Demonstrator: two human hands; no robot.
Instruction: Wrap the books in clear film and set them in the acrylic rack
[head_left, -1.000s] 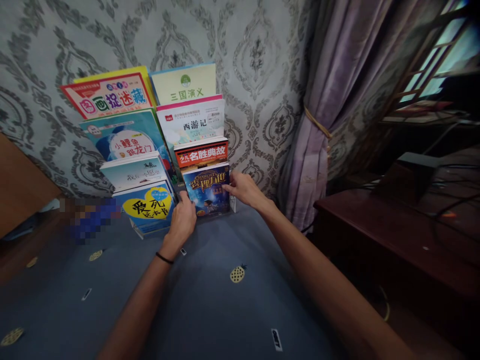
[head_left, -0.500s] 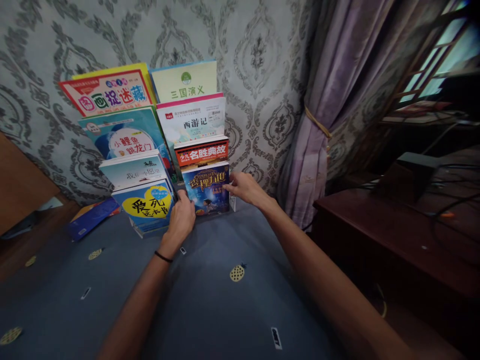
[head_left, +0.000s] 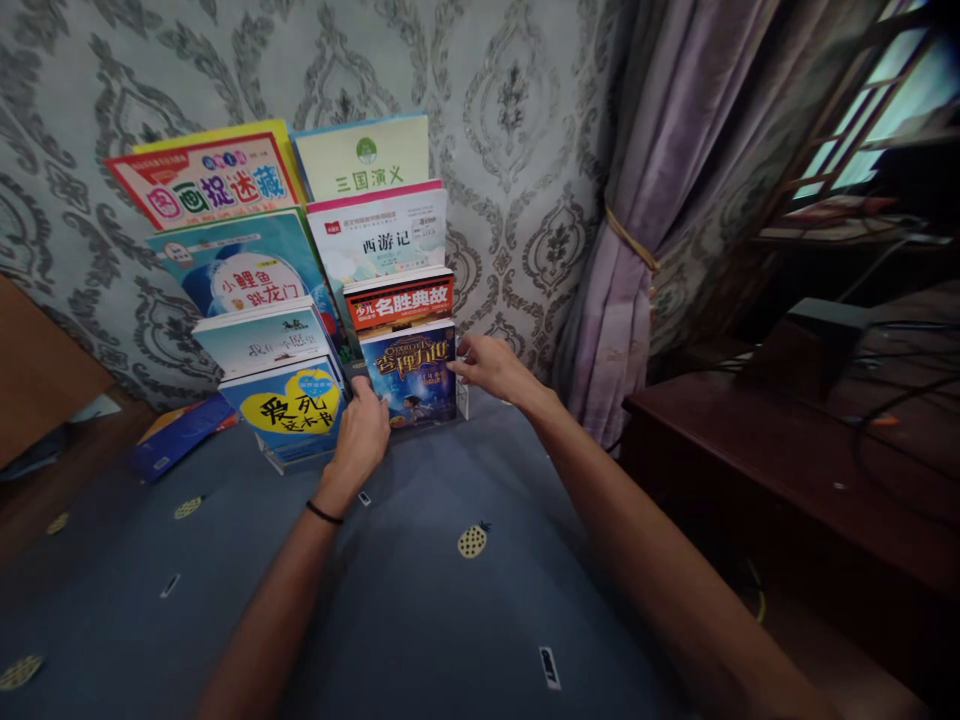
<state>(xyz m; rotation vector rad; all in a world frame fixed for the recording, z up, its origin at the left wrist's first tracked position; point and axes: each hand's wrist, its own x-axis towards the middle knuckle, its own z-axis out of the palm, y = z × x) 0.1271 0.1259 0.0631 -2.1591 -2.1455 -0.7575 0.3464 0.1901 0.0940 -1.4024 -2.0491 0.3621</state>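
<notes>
Both of my hands are on a dark blue book (head_left: 412, 375) with gold lettering, which stands upright at the front of the right-hand row. My left hand (head_left: 361, 425) holds its lower left edge, beside a blue book with a yellow heart (head_left: 294, 405). At its right edge, my right hand (head_left: 493, 370) pinches the cover between thumb and fingers. Behind it rise a red-and-black book (head_left: 403, 303), a white book with a pink top edge (head_left: 382, 240) and a pale green book (head_left: 364, 160). Some fingertips are hidden behind the books.
In the left row stand a pale blue book (head_left: 262, 340), a teal book (head_left: 236, 265) and a red-bordered book (head_left: 202, 180). A purple-blue book (head_left: 180, 440) lies flat at left. Patterned wallpaper (head_left: 517, 150), a purple curtain (head_left: 622, 270) and a dark red table (head_left: 795, 450) surround the blue cloth (head_left: 420, 620).
The view has shifted slightly, so the books appear a little further left and up. Both hands keep their places on the dark blue book.
</notes>
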